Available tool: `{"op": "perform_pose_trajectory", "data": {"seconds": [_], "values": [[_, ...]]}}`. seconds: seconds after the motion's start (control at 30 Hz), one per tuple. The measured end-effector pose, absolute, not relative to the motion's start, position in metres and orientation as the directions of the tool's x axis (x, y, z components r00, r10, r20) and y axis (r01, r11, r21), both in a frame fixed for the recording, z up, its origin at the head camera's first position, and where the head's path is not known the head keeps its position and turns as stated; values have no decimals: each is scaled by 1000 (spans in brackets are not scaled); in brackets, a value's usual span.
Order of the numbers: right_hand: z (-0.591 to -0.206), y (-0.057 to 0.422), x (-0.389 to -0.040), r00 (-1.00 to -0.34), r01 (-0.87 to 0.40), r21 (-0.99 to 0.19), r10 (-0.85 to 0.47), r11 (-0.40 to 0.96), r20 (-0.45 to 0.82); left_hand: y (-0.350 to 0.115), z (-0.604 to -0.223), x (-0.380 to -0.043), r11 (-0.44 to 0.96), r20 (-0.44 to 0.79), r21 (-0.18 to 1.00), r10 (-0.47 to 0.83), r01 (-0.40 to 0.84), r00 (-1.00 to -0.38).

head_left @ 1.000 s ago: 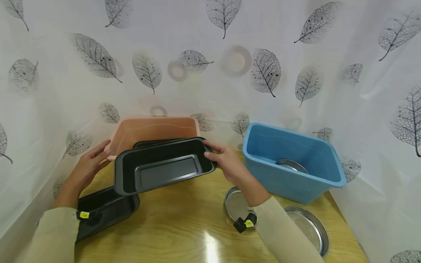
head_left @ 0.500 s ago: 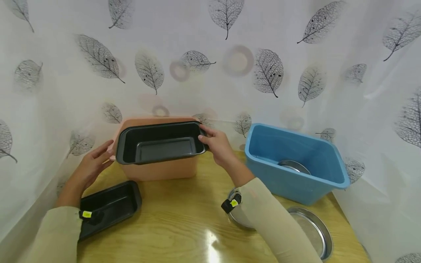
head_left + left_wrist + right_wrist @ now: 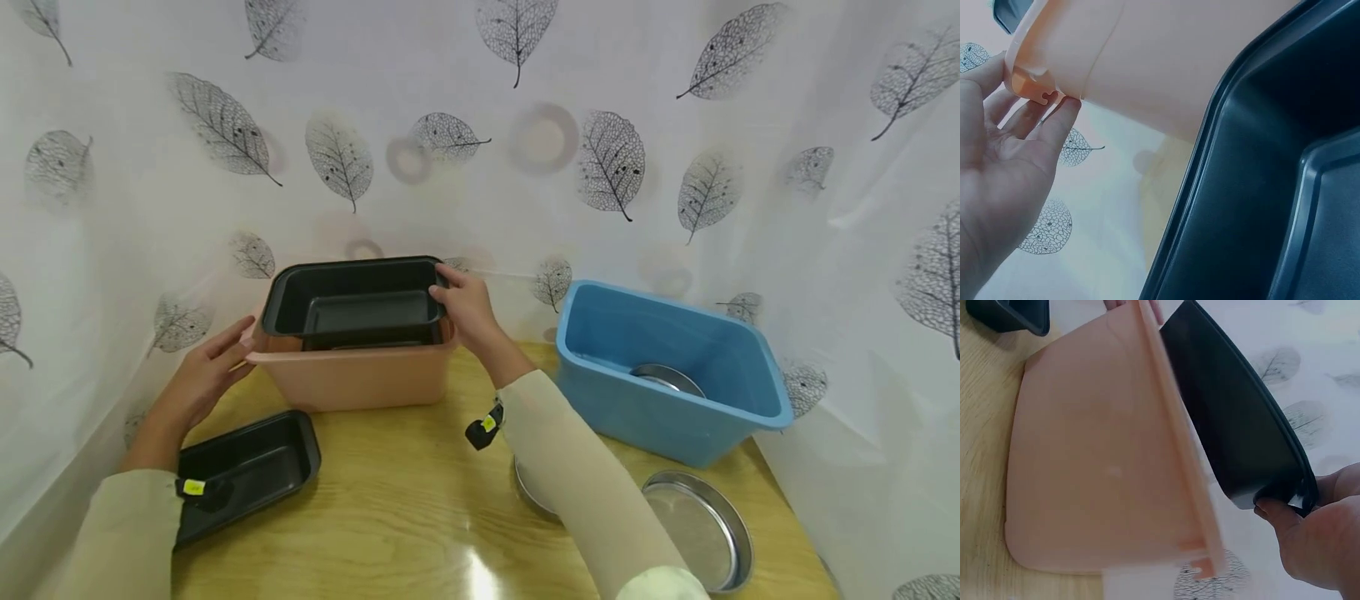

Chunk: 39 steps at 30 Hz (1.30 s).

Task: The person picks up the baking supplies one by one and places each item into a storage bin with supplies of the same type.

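Observation:
My right hand [image 3: 471, 310] pinches the right end of a black loaf pan [image 3: 360, 310], its thumb on the end wall in the right wrist view. The pan is held level over the mouth of a peach plastic bin [image 3: 360, 379], partly within its rim. Part of another black pan shows inside the bin below it. At the bin's left end my left hand [image 3: 201, 379] holds the rim, fingers hooked under its edge in the left wrist view. Beneath my left forearm, a second black loaf pan [image 3: 262, 467] lies on the table.
A blue bin [image 3: 660, 417] with a round metal pan [image 3: 671, 377] inside stands at the right. Two round metal pans, one nearer the edge [image 3: 693, 533] and one mostly behind my right sleeve, lie on the wooden table [image 3: 390, 500]. A leaf-printed curtain [image 3: 450, 50] surrounds it.
My right hand has carried the black loaf pan up and away from me, from in front of the peach bin to over its mouth. My left hand has stayed on the rim.

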State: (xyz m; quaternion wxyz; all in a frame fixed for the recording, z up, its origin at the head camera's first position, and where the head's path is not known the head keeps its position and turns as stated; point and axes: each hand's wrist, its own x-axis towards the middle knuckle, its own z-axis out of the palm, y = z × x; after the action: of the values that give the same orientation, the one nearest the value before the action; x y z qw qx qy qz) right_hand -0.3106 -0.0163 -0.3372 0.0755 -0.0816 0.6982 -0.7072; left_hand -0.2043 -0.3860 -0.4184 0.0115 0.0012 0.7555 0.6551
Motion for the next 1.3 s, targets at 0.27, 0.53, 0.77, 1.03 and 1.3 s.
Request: {"op": "perform_pose_trajectory", "data": {"seconds": [0.27, 0.53, 0.77, 1.03, 1.3], "values": [[-355, -42, -333, -984, -66, -988, -174, 138, 42, -389, -417, -201, 111, -29, 994, 47, -24, -998], [-364, -56, -344, -985, -90, -977, -160, 196, 59, -389, -416, -200, 95, -22, 995, 32, -19, -999], [-371, -59, -348, -981, -75, -966, -190, 249, 27, -386, -414, -200, 111, -14, 994, 29, -10, -999], [-376, -61, -346, -971, -100, -953, -238, 286, 30, -385, -417, -201, 97, -9, 995, 32, -6, -999], [-379, -63, -350, -957, -141, -925, -288, 352, 36, -386, -418, -202, 113, -3, 994, 32, 1, -999]]}}
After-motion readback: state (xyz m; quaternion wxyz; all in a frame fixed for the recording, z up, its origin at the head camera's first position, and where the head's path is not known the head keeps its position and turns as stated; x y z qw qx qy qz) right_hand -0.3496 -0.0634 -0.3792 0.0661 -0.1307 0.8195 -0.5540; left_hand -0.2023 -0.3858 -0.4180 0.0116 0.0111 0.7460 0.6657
